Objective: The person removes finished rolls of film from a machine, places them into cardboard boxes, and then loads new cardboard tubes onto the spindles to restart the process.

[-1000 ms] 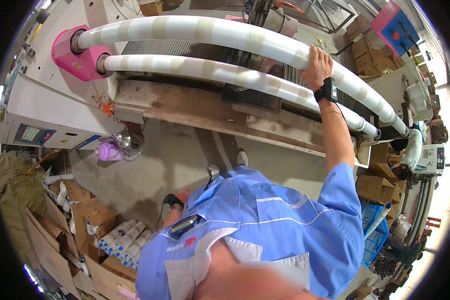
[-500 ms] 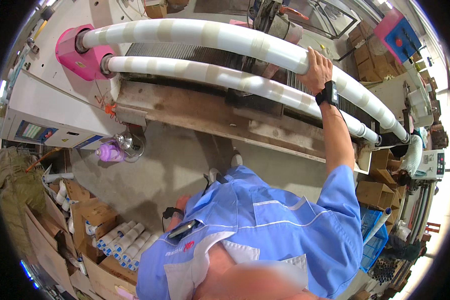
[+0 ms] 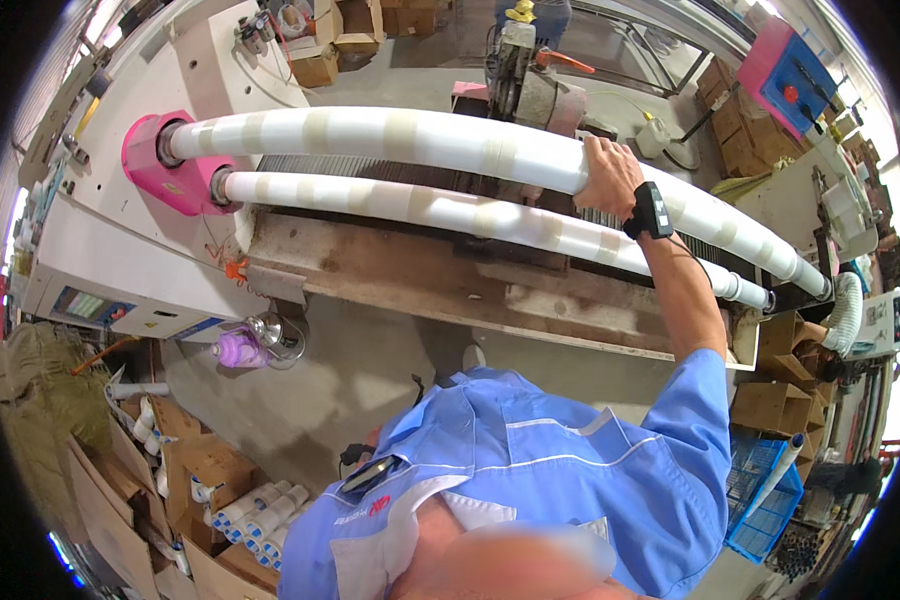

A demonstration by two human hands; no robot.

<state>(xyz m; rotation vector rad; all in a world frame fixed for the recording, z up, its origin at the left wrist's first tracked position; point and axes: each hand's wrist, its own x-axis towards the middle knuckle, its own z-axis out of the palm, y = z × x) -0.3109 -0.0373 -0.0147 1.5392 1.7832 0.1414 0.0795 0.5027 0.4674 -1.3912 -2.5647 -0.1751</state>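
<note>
Two long white rolls with pale beige bands span the machine side by side. My right hand [image 3: 610, 178] is on the far roll [image 3: 400, 135], right of its middle, fingers curled over the top and thumb at the near side. A black device [image 3: 650, 210] is strapped to that wrist. The near roll [image 3: 420, 205] runs beneath, untouched by the hand. Both rolls' left ends sit on spindles in a pink housing [image 3: 160, 180]. My left hand is low beside my body, mostly hidden by the blue shirt [image 3: 570, 460]; its fingers do not show.
A wooden ledge [image 3: 370, 275] runs along the machine's near side. Below it stand a purple bottle [image 3: 238, 348] and a metal stand. Cardboard boxes with small white rolls [image 3: 260, 515] are at lower left. A blue crate [image 3: 760, 495] sits at right, near open cartons [image 3: 770, 408].
My right hand has shifted slightly left along the far roll. The machine sits lower in view. My left hand has become more hidden by the shirt.
</note>
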